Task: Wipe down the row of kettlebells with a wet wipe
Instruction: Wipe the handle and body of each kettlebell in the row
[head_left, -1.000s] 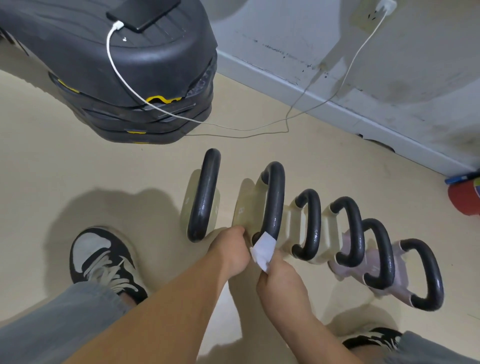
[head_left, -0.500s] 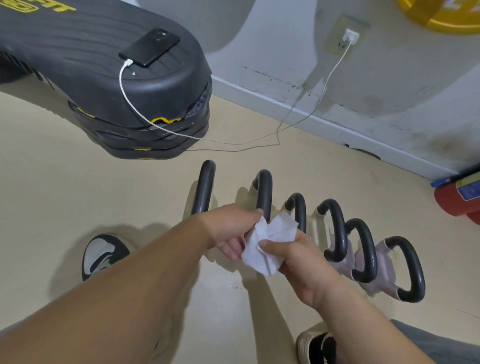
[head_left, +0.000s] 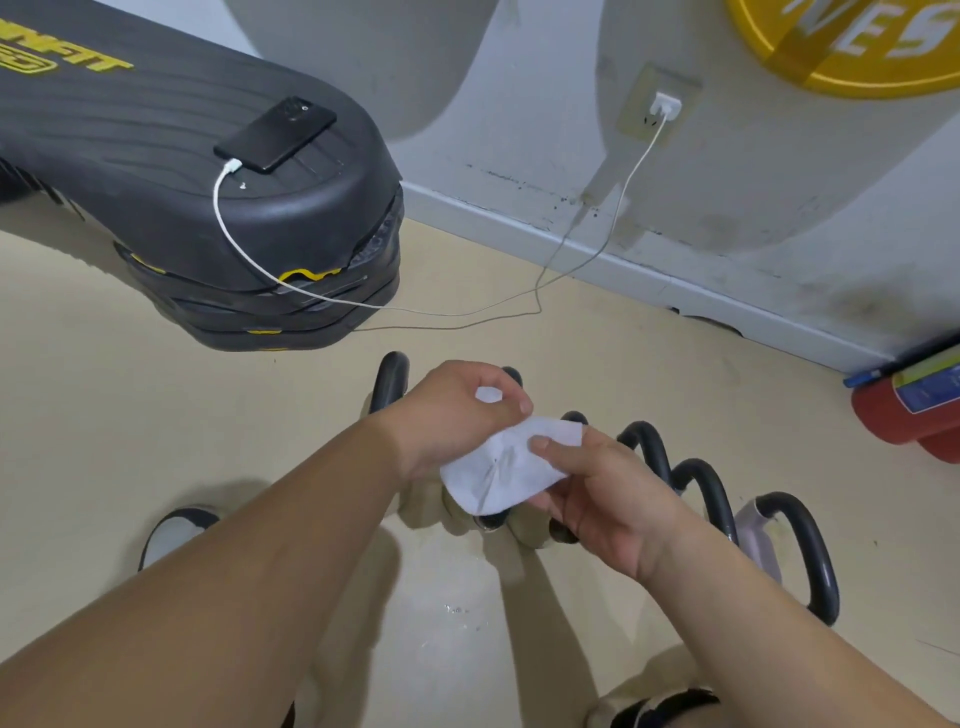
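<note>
A row of several kettlebells (head_left: 696, 483) with black handles and pale bodies stands on the beige floor, running from centre to lower right. Both my hands hover above the left part of the row and hide some of it. A white wet wipe (head_left: 498, 473) is spread between them. My left hand (head_left: 447, 415) pinches its upper edge with fingertips. My right hand (head_left: 608, 493) holds its right side, thumb on top. The leftmost handle (head_left: 390, 379) shows beyond my left wrist, and the rightmost kettlebell (head_left: 800, 551) is fully in view.
A stack of black step platforms (head_left: 156, 208) fills the upper left, with a phone (head_left: 275, 134) on top charging by a white cable (head_left: 613, 218) from the wall socket (head_left: 657, 106). A red extinguisher (head_left: 914, 405) lies at the right. My shoes (head_left: 171, 535) stand near the row.
My hands have lifted off the second kettlebell's handle and opened the folded wipe out between them. The view has tilted up toward the wall.
</note>
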